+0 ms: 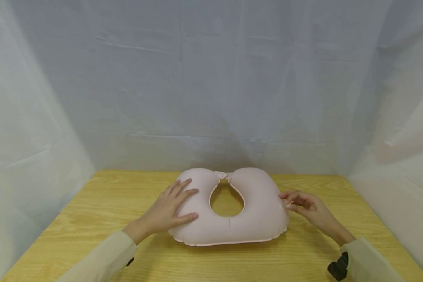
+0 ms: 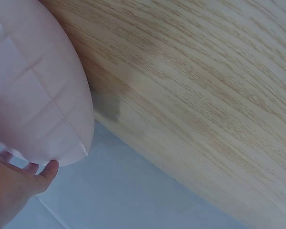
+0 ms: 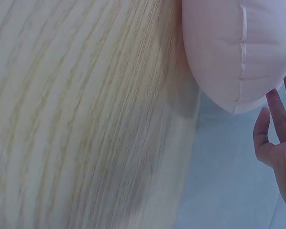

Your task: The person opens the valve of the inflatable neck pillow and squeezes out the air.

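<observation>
A plump pale pink inflatable neck pillow (image 1: 229, 231) lies on the wooden table, its two rounded ends meeting at the far side around a central hole. With fingers spread, my left hand (image 1: 172, 205) rests on the pillow's left side. My right hand (image 1: 310, 207) is at the pillow's right edge, thumb and fingertips pinching a small pale valve (image 1: 288, 202) there. In the left wrist view, the left hand's fingertips (image 2: 51, 167) touch the pillow's rounded side. The right wrist view shows the seam along the pillow's edge (image 3: 243, 47), with the valve hidden.
The wooden table (image 1: 105, 211) has light grain and extends around the pillow. White sheeting (image 1: 211, 86) hangs behind the table and along both sides. A small black device (image 1: 338, 267) is strapped at the right sleeve's cuff.
</observation>
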{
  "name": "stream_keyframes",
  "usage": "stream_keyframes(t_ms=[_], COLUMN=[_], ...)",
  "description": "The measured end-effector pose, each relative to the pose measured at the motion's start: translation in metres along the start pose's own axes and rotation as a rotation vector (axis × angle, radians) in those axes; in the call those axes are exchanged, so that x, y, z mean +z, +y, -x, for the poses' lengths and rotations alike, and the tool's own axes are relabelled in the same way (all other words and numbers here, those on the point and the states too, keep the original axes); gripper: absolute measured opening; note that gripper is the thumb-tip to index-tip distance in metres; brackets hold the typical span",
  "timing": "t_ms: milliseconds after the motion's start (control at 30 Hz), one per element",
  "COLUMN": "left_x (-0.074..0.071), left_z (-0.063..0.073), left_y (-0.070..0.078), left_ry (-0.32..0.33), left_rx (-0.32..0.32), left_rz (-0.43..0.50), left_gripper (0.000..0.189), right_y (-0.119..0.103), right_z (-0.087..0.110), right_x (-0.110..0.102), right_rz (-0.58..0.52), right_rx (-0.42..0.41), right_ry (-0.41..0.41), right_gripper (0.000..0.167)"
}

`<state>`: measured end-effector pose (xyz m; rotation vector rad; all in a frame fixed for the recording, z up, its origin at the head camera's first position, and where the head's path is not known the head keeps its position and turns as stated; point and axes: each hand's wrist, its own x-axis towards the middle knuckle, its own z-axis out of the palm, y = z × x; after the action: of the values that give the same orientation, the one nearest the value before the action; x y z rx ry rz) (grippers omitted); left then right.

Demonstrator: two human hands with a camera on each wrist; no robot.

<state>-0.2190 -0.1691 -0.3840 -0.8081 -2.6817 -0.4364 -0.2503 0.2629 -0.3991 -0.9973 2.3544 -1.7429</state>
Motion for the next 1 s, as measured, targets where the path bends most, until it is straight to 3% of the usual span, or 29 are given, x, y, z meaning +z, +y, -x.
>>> stream_keyframes(t_ms=[1000], left_x=[0.0006], left_z=[0.0006], left_y=[0.0022], left_ry=[-0.005], left_rx=[-0.011], left_rz=[0.006], left_gripper=[0.065], right_y=[0.0052], right_z=[-0.0013], right_x=[0.0029], right_rz=[-0.027], right_rx=[0.025], right_ry=[0.065], right_gripper=[0.012])
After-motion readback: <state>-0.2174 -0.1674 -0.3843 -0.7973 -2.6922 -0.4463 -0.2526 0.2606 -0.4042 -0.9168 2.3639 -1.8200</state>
